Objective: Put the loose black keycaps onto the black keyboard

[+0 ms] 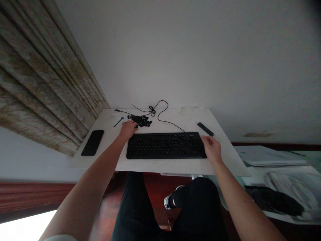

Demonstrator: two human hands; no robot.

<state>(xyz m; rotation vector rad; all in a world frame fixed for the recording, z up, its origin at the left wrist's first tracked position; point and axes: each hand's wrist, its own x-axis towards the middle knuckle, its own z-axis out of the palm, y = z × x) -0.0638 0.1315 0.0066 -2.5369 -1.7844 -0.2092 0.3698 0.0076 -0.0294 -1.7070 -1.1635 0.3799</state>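
A black keyboard [165, 146] lies flat on a white table, its keys facing up. Just beyond its upper left corner is a heap of small loose black keycaps [142, 121]. My left hand [128, 129] rests at the near left side of this heap, fingers stretched over the nearest pieces and partly hard to make out. At the keyboard's right end, my right hand [212, 147] is closed with curled fingers against the edge. A thin blue tool [118, 122] lies left of the heap.
The keyboard's black cable [163, 121] loops along the back of the white table [175, 165]. A black phone [92, 143] lies at the left, and a dark narrow strip [205, 129] at the right. A patterned curtain [57, 73] hangs on the left; a wall stands behind.
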